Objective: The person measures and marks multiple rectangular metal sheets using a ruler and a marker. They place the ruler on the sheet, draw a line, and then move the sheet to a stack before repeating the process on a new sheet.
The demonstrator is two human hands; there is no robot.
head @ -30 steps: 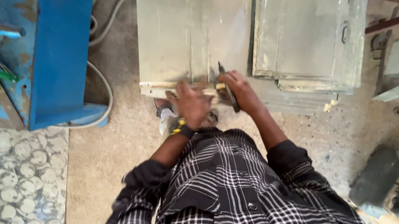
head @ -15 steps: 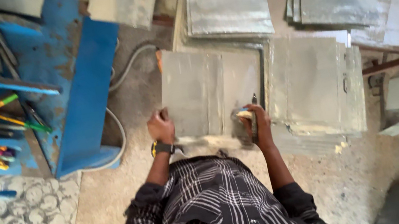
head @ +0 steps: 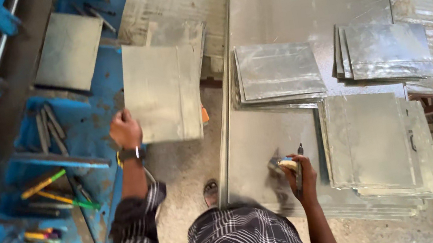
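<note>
A grey metal sheet is held up off the floor, out to the person's left, its lower left edge pinched in the left hand. The fingers are closed over that edge and the sheet hangs over the gap between the blue stand and the sheets spread on the floor. A dark watch sits on that wrist, above a checked sleeve.

The right hand is low on the other side, wrapped around a dark pen-like tool whose tip points upward — a small block-shaped thing with a pale end is in the same grasp, though what it is cannot be told. This hand rests on a large floor sheet.

Beside it to the right lies a stack of similar cut sheets, edges slightly fanned. Further off are two more piles — one just above the floor sheet, another to its right.

On the left, the blue stand carries metal rods and several coloured screwdrivers on its lower shelf. A foot in a sandal shows on the concrete between stand and sheets.
</note>
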